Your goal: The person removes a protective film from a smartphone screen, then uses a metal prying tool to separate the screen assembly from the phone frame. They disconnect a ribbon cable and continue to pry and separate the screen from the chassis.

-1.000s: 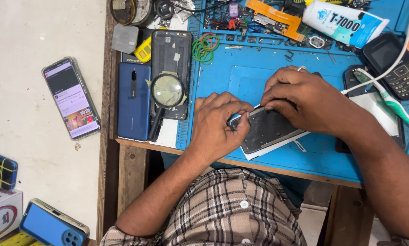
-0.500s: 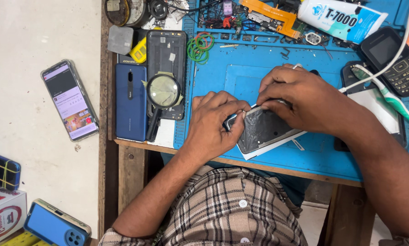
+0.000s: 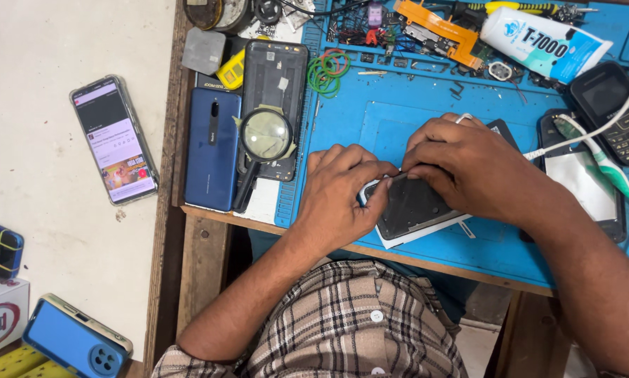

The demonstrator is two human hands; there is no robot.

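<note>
Blue matting (image 3: 398, 112) covers the tabletop, and near its front edge lies a dark, opened phone (image 3: 412, 210), flat, with its long axis running left to right and tilted a little, the right end nearer the front edge than the left. The left hand (image 3: 339, 196) rests on the phone's left end, fingers curled shut around the upper left corner with the thumb on the near side. The right hand (image 3: 468, 168) covers the phone's far edge, its fingers bent and pressed down on that edge, touching the left hand's fingertips. To the left, a magnifying glass (image 3: 265, 136) lies on a black back cover (image 3: 274, 70), just beside a blue phone (image 3: 213, 147). A glue tube (image 3: 545, 43) lies along the mat's far side, and a keypad phone (image 3: 619, 112) sits at the right.
</note>
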